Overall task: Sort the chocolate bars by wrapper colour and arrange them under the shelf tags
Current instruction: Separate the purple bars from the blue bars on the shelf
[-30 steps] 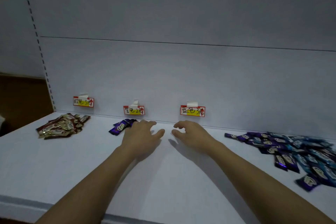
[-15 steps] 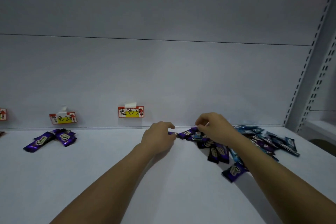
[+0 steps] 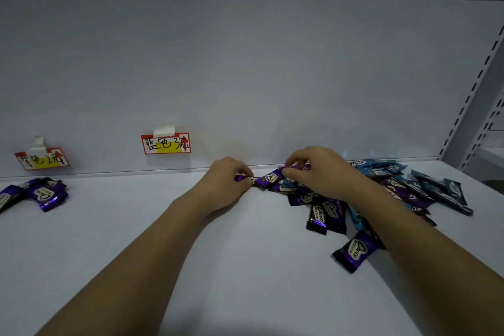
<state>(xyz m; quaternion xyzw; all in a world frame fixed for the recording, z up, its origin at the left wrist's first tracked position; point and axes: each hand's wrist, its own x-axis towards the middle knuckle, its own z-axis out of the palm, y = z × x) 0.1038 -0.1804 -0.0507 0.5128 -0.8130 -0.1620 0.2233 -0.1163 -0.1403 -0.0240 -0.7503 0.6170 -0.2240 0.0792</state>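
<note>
Purple foil-wrapped chocolate bars marked "Choco" lie mixed with blue-wrapped bars in one loose heap on the white shelf; I can't count them exactly. Two red-and-yellow paper shelf tags hang on the back panel. My left hand pinches one purple bar, my right hand pinches another; a small purple pile sits far left

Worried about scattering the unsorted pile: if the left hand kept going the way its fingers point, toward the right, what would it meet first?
The left hand already pinches a purple bar whose other end the right hand grips. Going on rightward, it would probably meet the right hand's fingertips first, then the mixed pile; depth is unclear.
</note>
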